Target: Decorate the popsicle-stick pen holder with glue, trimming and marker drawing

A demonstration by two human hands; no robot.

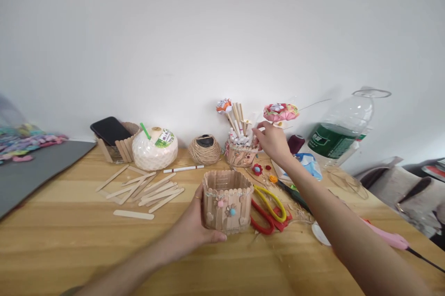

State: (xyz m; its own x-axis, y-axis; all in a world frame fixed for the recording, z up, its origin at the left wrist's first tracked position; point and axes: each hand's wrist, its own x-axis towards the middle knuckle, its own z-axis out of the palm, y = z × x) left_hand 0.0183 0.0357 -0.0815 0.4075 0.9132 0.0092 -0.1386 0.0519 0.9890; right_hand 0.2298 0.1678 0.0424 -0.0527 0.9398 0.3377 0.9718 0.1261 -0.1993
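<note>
My left hand [201, 222] grips a box made of craft sticks [217, 212], its thumb under the front and its fingers round the left side. Small flowers with pink and blue centres decorate the front of the box, and clear plastic lines its inside. Farther back, my right hand [273, 140] is at the right edge of a decorated pen holder [239, 157] packed with white markers and wooden sticks. Its fingers are curled together; what they pinch is hidden. A pink paper flower [281, 112] shows just above this hand, and an orange-and-white paper flower [224, 106] stands in the holder.
Loose craft sticks [149, 191] and a marker [183, 169] lie left. Behind are a phone [110, 131] in a stick holder, a white coconut [155, 150] and twine [205, 151]. Right are scissors [267, 212], a cut bottle [337, 129] and a pink glue gun [389, 236].
</note>
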